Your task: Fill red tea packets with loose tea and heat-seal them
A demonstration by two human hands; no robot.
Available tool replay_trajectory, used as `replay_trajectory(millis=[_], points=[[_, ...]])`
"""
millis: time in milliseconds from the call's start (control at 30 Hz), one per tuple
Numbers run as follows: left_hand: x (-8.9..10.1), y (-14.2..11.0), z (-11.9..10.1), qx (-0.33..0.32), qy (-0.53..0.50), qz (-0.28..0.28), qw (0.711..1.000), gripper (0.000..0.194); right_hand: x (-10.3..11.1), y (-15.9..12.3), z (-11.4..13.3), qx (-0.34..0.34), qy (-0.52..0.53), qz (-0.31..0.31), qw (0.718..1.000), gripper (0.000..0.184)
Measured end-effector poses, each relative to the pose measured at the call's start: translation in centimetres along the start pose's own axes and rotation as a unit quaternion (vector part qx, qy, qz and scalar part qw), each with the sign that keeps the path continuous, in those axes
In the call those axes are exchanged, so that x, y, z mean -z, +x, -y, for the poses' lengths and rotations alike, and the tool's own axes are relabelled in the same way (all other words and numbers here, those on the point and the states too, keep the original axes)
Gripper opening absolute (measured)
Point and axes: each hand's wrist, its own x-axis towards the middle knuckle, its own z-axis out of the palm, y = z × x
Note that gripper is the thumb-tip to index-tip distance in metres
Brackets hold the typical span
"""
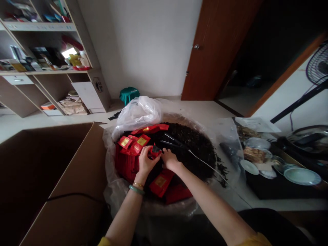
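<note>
My left hand (145,162) is closed around a small red packet (155,152), whose mouth stands open and looks dark inside. My right hand (169,159) is beside the packet's right edge, fingers curled together; what they hold, if anything, is hidden. Both hands are over a wide, plastic-lined round container full of dark dried leaves (194,136). Just beyond my right hand, a black tong-shaped tool (174,140) with a pale cord lies on the leaves. Tightly stacked red packets (125,164) fill the left side, with loose gold-labelled packets (141,141) on top. Another red packet (161,182) lies nearer me.
A large open cardboard box (69,184) stands at left. Clear plastic sheeting (140,111) bunches up behind the leaves. To the right are a tub of brown pieces (256,154), lids (302,176) and a fan (317,65). Shelves (43,27) and a wooden door (212,51) stand behind.
</note>
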Motion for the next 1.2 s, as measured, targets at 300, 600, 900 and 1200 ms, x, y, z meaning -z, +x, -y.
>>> replay_trajectory(millis=[300, 600, 900, 1200], points=[[0.0, -0.1, 0.1, -0.009, 0.021, -0.011, 1.000, 0.038, 1.1, -0.6, -1.3, 0.019, 0.052, -0.051, 0.997, 0.046], [-0.1, -0.2, 0.5, -0.004, 0.015, -0.006, 1.000, 0.039, 7.1, -2.8, -4.3, 0.068, 0.481, -0.143, 0.862, 0.026], [-0.2, -0.3, 0.8, -0.026, 0.035, 0.001, 0.999, 0.042, 10.5, -2.5, -0.3, 0.163, 0.457, -0.140, 0.863, 0.026], [-0.4, -0.3, 0.7, -0.008, 0.030, 0.005, 0.999, 0.044, 10.4, -3.1, 0.2, 0.152, 0.198, -0.195, 0.948, 0.027]])
